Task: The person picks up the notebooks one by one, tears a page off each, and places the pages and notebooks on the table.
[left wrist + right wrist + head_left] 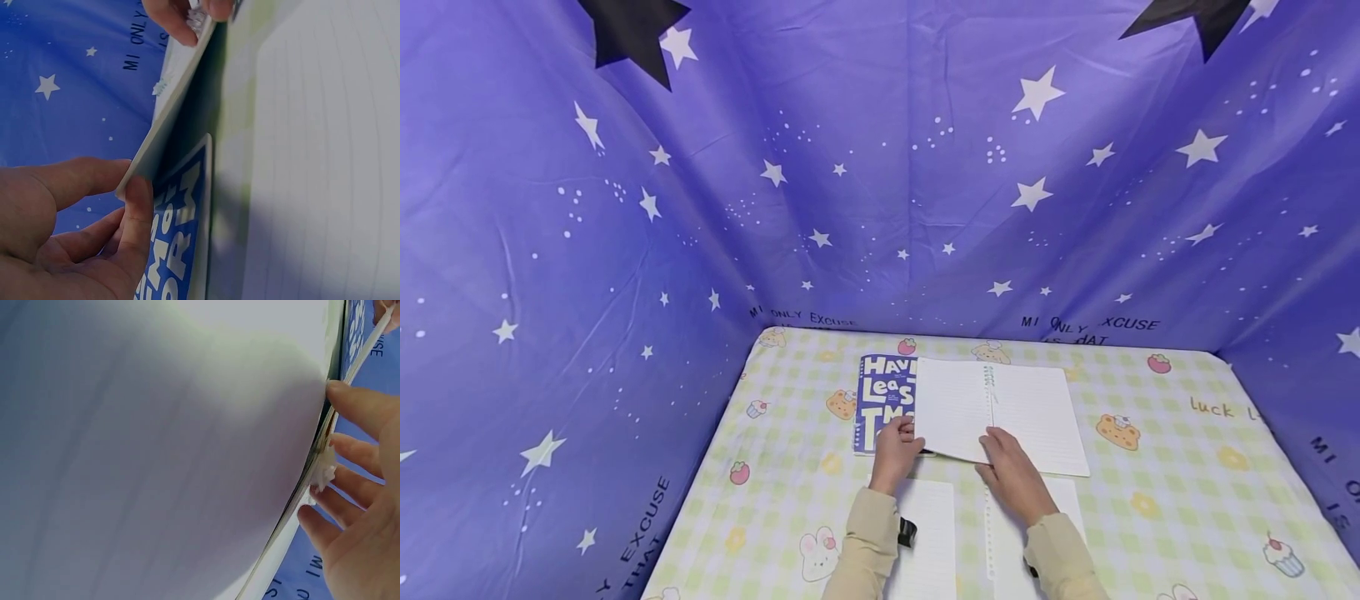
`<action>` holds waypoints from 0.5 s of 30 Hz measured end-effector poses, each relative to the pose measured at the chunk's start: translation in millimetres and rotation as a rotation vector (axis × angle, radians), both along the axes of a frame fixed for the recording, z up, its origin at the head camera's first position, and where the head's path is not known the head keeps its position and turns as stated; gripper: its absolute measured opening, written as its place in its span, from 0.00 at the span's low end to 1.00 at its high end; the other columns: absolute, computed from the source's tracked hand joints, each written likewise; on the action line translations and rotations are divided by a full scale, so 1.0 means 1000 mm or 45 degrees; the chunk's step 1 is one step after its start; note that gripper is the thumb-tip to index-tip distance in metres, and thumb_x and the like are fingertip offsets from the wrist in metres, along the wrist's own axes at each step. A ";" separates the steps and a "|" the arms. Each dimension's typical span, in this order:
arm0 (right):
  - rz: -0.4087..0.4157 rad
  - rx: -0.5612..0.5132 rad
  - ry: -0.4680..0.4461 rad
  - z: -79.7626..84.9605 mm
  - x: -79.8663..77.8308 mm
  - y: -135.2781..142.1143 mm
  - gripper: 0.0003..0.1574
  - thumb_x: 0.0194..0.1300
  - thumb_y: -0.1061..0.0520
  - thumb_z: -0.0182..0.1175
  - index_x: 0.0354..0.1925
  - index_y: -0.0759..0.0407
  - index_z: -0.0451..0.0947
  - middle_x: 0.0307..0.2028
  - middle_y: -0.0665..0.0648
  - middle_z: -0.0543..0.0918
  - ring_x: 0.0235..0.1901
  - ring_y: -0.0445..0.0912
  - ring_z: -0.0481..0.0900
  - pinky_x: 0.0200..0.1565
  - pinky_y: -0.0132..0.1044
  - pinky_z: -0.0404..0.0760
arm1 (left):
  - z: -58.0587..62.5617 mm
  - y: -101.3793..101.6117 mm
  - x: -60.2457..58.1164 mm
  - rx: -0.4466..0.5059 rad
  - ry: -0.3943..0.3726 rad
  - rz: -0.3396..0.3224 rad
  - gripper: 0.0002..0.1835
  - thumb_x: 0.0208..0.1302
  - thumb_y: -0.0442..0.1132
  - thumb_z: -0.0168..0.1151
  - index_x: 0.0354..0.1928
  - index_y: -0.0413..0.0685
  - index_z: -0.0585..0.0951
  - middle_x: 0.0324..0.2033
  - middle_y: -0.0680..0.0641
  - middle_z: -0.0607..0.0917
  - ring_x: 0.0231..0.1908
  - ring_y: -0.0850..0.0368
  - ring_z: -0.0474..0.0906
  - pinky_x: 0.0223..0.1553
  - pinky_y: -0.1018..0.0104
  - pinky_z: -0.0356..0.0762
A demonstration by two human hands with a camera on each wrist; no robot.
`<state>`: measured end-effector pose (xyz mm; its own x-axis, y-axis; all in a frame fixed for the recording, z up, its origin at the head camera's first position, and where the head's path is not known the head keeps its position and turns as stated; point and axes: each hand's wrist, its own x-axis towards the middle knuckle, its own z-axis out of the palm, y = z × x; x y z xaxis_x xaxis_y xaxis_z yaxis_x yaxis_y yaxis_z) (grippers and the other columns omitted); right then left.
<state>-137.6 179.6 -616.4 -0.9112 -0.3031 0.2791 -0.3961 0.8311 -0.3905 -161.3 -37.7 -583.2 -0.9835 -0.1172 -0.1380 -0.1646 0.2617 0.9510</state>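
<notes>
An open notebook (955,400) with lined pages lies across the far part of the table, a green-white coil (988,379) along its middle. My left hand (897,454) pinches the near left corner of its left half between thumb and fingers. In the left wrist view that half (169,115) is tilted up, with a gap below. My right hand (1015,475) grips the near edge at the coil, thumb on one side and fingers on the other. Partly hidden under the left half is a blue cover (868,408) with white lettering.
Two lined paper pieces, a left one (928,525) and a right one (1067,500) with holes along its edge, lie nearer my body, under my forearms. A checkered cloth (1180,500) covers the table. Purple star-printed curtains (880,208) enclose its back and sides.
</notes>
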 end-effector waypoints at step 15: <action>-0.036 -0.023 -0.035 0.011 -0.006 -0.032 0.32 0.58 0.64 0.69 0.59 0.69 0.74 0.58 0.67 0.77 0.60 0.60 0.74 0.64 0.55 0.73 | 0.005 0.001 -0.004 0.090 -0.013 -0.028 0.27 0.55 0.23 0.63 0.59 0.26 0.74 0.38 0.43 0.81 0.32 0.65 0.72 0.35 0.75 0.78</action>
